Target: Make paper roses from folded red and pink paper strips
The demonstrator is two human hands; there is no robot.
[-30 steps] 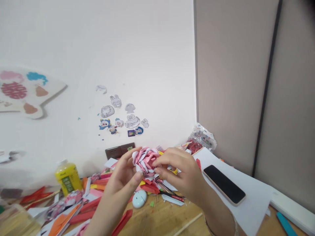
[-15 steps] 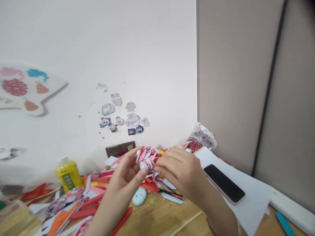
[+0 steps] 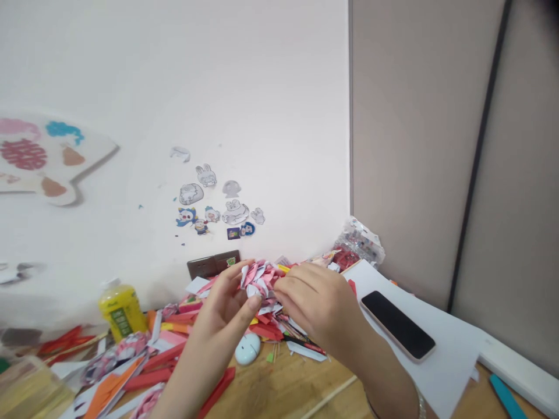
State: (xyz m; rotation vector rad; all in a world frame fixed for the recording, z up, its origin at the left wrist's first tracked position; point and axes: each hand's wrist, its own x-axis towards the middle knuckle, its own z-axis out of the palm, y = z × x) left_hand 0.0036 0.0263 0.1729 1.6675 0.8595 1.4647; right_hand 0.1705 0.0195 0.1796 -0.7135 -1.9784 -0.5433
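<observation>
A ball-like piece of folded pink and white paper (image 3: 259, 280) is held up over the table, in the middle of the view. My left hand (image 3: 227, 308) cups it from the left, thumb at its lower front and fingers behind. From the right, my right hand (image 3: 312, 297) pinches its edge between bent fingers and thumb; the fingertips are partly hidden. Underneath and behind lie loose red paper strips (image 3: 266, 331) and other scraps. A white rounded case (image 3: 247, 349) rests on the table below the folded piece.
On the left, a yellow bottle (image 3: 122, 311) stands among paper scraps and an orange folded strip (image 3: 109, 390). A phone (image 3: 398, 326) lies on white paper (image 3: 454, 349) at right. Near the wall are a crinkled plastic bag (image 3: 360, 241) and dark sockets (image 3: 213, 265). A teal tool (image 3: 506, 396) lies lower right.
My right hand has shifted slightly and its fingers have curled further at the paper's edge. The folded paper has turned a little in my left hand, which stays nearly in place.
</observation>
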